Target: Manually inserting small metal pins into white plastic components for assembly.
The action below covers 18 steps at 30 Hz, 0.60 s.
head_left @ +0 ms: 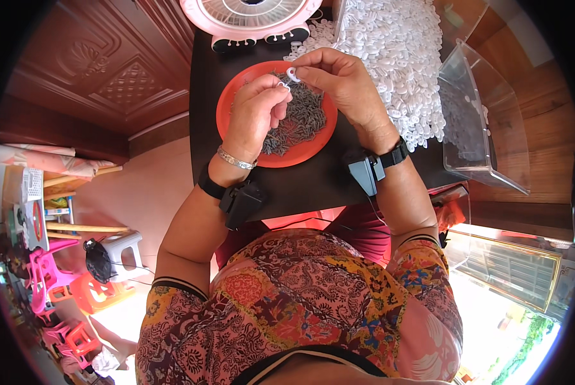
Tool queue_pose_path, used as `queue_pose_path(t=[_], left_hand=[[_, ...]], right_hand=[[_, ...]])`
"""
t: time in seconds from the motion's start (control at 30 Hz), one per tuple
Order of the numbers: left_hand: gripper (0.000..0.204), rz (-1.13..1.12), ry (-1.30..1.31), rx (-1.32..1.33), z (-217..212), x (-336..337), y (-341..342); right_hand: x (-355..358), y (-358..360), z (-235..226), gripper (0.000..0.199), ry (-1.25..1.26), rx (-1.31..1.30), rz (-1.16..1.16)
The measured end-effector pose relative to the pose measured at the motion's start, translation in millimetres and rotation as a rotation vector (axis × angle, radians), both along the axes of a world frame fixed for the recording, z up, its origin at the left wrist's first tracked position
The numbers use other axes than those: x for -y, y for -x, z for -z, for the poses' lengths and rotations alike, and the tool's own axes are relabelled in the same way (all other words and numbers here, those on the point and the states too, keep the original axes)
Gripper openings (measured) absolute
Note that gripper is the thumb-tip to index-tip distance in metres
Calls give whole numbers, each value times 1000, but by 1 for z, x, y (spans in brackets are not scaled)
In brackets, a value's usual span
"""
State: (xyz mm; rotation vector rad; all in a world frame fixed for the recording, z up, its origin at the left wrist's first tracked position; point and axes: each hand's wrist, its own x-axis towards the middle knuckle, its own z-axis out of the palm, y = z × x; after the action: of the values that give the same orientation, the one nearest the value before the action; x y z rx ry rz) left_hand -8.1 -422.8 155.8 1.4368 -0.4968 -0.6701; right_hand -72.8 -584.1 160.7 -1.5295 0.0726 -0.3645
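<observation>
My left hand (252, 114) and my right hand (345, 86) meet above a round orange-red plate (310, 149) on the dark table. In the right fingertips is a small white plastic piece with a hole (292, 74), pinched between thumb and finger. The left thumb and forefinger close on a tiny white ring-like piece (283, 85), partly hidden by the fingers. The two pieces are very near each other; whether they touch I cannot tell. Many small grey, thin pieces (303, 119) lie in the plate, too small to name.
A large heap of white plastic pieces (393, 70) covers the table's right side. Beside it stands a clear plastic bin (470, 122). The pink fan (255, 16) sits at the back. Stools (120, 250) are on the floor at left.
</observation>
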Motion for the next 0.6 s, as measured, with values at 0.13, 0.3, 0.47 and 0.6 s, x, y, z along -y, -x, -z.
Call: queue_pose_path(t=[0.13,0.3,0.47,0.6], left_hand=[[20,16,-1,21,0,0,0],[21,27,-6,34,4,0,-2],[21,12,-9,21,5,1,-2],[20,-4,24,6,7,-1,-3]], right_hand=[[-1,1,-1,13,27,10,-13],[-2,-1,4,14,133,33,-7],[-5,0,7,16,152,18,-12],[-9,2,4,23,220,39,-39]])
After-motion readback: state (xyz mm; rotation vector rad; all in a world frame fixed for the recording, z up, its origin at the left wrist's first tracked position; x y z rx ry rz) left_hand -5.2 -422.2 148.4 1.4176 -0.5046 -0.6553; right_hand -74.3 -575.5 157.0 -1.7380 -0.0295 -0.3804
